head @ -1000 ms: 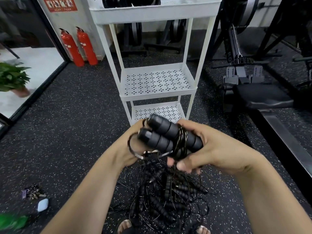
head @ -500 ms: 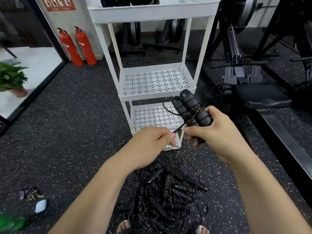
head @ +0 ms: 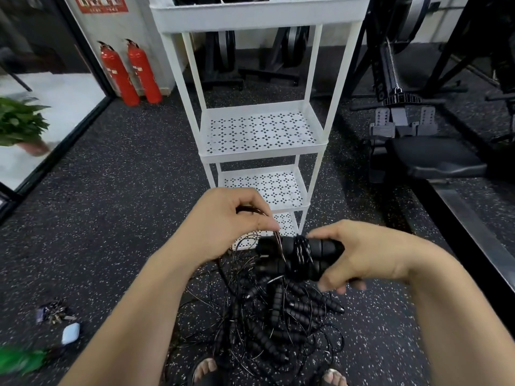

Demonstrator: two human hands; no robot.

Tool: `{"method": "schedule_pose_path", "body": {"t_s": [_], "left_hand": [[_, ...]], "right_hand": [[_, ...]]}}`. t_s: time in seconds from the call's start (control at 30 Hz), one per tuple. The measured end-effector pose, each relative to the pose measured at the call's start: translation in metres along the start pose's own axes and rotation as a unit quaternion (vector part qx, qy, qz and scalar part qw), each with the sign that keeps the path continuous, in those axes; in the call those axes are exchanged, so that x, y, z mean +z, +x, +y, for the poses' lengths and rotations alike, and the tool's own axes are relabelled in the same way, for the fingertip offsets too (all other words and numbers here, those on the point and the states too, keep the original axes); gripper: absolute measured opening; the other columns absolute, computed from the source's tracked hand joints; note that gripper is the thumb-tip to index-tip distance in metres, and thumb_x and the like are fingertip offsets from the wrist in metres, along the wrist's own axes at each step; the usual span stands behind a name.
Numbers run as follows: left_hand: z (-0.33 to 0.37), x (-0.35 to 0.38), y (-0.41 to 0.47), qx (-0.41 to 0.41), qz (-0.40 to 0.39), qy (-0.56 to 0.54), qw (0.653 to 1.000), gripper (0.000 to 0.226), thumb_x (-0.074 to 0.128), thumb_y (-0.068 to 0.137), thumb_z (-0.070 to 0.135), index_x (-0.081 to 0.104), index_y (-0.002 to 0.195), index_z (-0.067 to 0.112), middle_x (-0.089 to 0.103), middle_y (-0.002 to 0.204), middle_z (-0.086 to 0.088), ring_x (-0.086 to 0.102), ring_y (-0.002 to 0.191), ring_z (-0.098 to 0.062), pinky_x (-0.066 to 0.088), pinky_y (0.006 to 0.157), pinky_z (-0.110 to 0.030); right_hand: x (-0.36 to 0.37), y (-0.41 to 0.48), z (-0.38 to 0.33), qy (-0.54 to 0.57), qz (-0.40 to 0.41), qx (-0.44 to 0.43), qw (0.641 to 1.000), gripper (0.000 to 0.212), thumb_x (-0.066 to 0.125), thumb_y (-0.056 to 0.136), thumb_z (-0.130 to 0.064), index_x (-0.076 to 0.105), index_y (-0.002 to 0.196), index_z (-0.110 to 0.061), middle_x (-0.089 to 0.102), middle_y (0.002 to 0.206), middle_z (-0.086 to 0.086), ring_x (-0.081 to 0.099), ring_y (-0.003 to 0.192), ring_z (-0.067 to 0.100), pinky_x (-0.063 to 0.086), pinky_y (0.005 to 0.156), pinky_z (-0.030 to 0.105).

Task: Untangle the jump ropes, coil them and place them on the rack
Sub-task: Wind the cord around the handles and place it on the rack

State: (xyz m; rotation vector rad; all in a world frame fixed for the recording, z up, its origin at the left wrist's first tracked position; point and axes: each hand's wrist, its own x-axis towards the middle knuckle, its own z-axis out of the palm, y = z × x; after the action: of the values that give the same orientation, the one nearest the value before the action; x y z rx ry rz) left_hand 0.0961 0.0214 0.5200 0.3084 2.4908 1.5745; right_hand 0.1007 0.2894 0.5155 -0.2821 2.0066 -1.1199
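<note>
Black handles (head: 320,247) lie crosswise, tips leftward; right hand (head: 370,254) grips them, left hand (head: 223,221) pinches cord (head: 279,244).

No legible text; red wall sign (head: 100,2) and extinguisher labels (head: 113,71) too blurred.

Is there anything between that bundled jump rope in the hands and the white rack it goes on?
Nothing visible. The right hand grips the wrapped jump rope directly before the white rack; only the left hand, pinching its loose cord, is beside it.
</note>
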Motion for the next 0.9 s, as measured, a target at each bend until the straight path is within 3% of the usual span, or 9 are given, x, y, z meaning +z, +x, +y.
{"method": "schedule_pose_path", "body": {"t_s": [0.1, 0.17, 0.27, 0.33, 0.4, 0.5, 0.6, 0.73, 0.9], "left_hand": [[-0.002, 0.001, 0.001, 0.038, 0.022, -0.057, 0.997, 0.021, 0.093, 0.075, 0.030, 0.079, 0.083, 0.017, 0.069, 0.080, -0.022, 0.046, 0.067, -0.021, 0.038, 0.062, -0.024], [-0.005, 0.003, 0.005, 0.041, 0.024, -0.101, 0.994, 0.022, 0.089, 0.074, 0.029, 0.077, 0.081, 0.013, 0.066, 0.072, -0.012, 0.047, 0.063, -0.012, 0.037, 0.059, -0.017], [-0.007, 0.008, 0.011, -0.012, -0.010, -0.185, 0.983, 0.014, 0.084, 0.087, 0.021, 0.075, 0.075, 0.021, 0.070, 0.075, 0.002, 0.059, 0.063, -0.010, 0.048, 0.062, -0.026], [-0.010, 0.014, 0.012, -0.038, 0.000, -0.170, 0.985, 0.029, 0.068, 0.098, 0.004, 0.074, 0.075, 0.021, 0.073, 0.075, 0.005, 0.067, 0.069, -0.012, 0.054, 0.065, -0.027], [-0.015, 0.022, 0.013, -0.063, 0.017, -0.114, 0.991, 0.034, 0.060, 0.102, -0.003, 0.071, 0.077, 0.018, 0.067, 0.067, 0.005, 0.057, 0.064, -0.014, 0.046, 0.062, -0.029], [-0.020, 0.036, 0.015, -0.085, 0.001, -0.114, 0.990, 0.036, 0.058, 0.109, 0.029, 0.072, 0.076, 0.034, 0.044, 0.056, 0.010, 0.032, 0.053, -0.012, 0.024, 0.055, -0.033], [-0.013, 0.042, 0.015, -0.063, -0.015, -0.039, 0.997, 0.027, 0.051, 0.109, 0.053, 0.075, 0.108, 0.042, 0.045, 0.055, 0.018, 0.037, 0.049, -0.005, 0.027, 0.051, -0.030], [-0.006, 0.037, 0.011, -0.024, -0.020, 0.126, 0.992, 0.025, 0.052, 0.110, 0.048, 0.073, 0.103, 0.038, 0.052, 0.056, 0.020, 0.042, 0.048, -0.001, 0.032, 0.049, -0.019], [0.000, 0.015, 0.003, -0.011, -0.017, 0.152, 0.988, 0.023, 0.064, 0.102, 0.051, 0.073, 0.089, 0.035, 0.057, 0.057, 0.012, 0.040, 0.044, -0.002, 0.034, 0.047, -0.015]], "right_hand": [[0.003, -0.007, -0.005, 0.035, -0.082, -0.046, 0.995, 0.032, 0.084, 0.086, 0.006, 0.067, 0.112, -0.002, 0.070, 0.080, 0.013, 0.062, 0.062, 0.018, 0.042, 0.045, 0.024], [0.003, -0.010, -0.009, 0.072, -0.097, -0.088, 0.989, 0.039, 0.083, 0.087, 0.008, 0.066, 0.121, 0.000, 0.070, 0.082, 0.015, 0.061, 0.059, 0.016, 0.042, 0.042, 0.021], [0.004, -0.012, -0.012, 0.143, -0.083, -0.153, 0.974, 0.048, 0.081, 0.085, 0.013, 0.071, 0.126, -0.009, 0.068, 0.082, 0.015, 0.060, 0.057, 0.014, 0.041, 0.040, 0.019], [0.005, -0.010, -0.014, 0.184, -0.046, -0.186, 0.964, 0.045, 0.081, 0.082, 0.012, 0.070, 0.123, -0.005, 0.067, 0.087, 0.022, 0.059, 0.058, 0.016, 0.041, 0.039, 0.019], [0.007, -0.006, -0.014, 0.223, 0.008, -0.205, 0.953, 0.041, 0.082, 0.079, 0.010, 0.068, 0.117, -0.001, 0.065, 0.093, 0.029, 0.057, 0.058, 0.017, 0.040, 0.038, 0.020], [0.009, -0.001, -0.016, 0.273, 0.087, -0.222, 0.932, 0.045, 0.084, 0.078, 0.011, 0.066, 0.119, 0.002, 0.066, 0.095, 0.023, 0.053, 0.059, 0.017, 0.038, 0.040, 0.022], [0.007, 0.003, -0.018, 0.306, 0.181, -0.211, 0.911, 0.038, 0.083, 0.078, 0.006, 0.068, 0.112, -0.002, 0.068, 0.091, 0.016, 0.052, 0.061, 0.019, 0.035, 0.041, 0.024], [0.003, 0.010, -0.008, 0.246, 0.301, -0.163, 0.907, 0.040, 0.084, 0.081, 0.010, 0.060, 0.108, -0.007, 0.068, 0.077, 0.013, 0.056, 0.061, 0.028, 0.037, 0.042, 0.029], [-0.012, 0.013, 0.012, 0.059, 0.360, -0.056, 0.930, 0.047, 0.086, 0.074, 0.003, 0.065, 0.100, -0.030, 0.073, 0.075, 0.017, 0.058, 0.056, 0.026, 0.044, 0.051, 0.039]]}}
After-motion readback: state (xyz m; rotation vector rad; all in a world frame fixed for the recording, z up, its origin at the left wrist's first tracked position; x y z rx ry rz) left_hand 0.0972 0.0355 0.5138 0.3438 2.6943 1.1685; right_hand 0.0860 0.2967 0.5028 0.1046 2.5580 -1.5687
